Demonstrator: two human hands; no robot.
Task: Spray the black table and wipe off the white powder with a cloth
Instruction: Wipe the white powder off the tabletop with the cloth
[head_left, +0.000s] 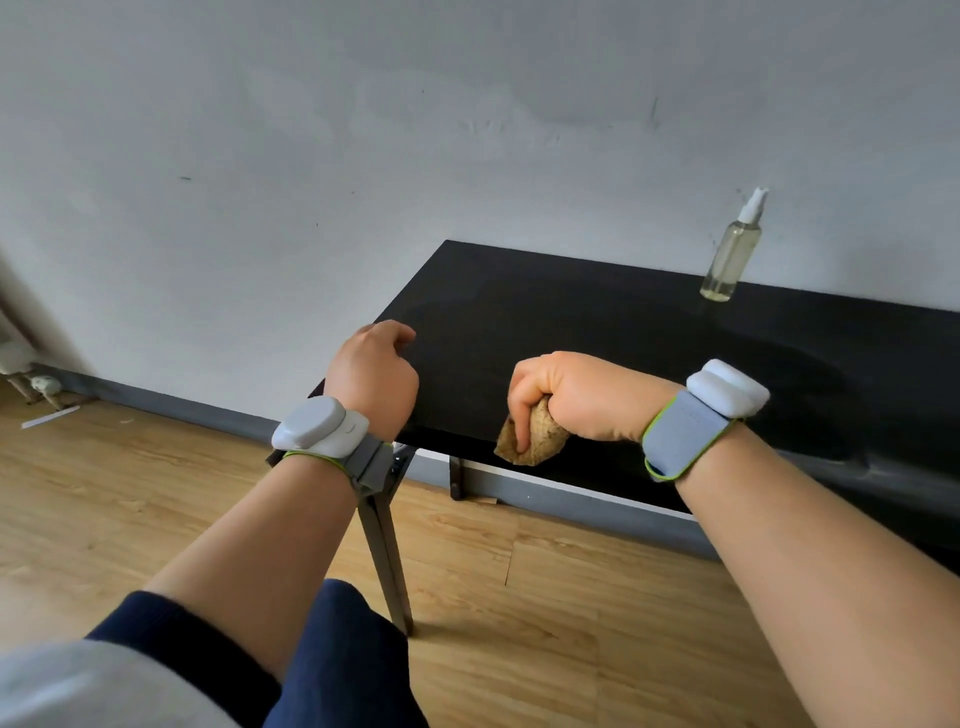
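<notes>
The black table (597, 317) stands against a grey wall, its top dark with faint streaks toward the right; I see no white powder on it. My right hand (566, 395) is shut on a bunched tan cloth (535, 439), which rests on the table near its front edge. At the table's left front corner my left hand (371, 374) lies with its fingers curled and nothing visible in it. A clear spray bottle (732, 254) with a white nozzle stands upright at the back of the table, to the right of both hands.
The table's thin dark leg (387, 551) reaches down to a wooden floor (156, 493) below my left wrist. Both wrists carry grey bands with white devices. A pipe fitting (39, 387) sits low on the wall at far left.
</notes>
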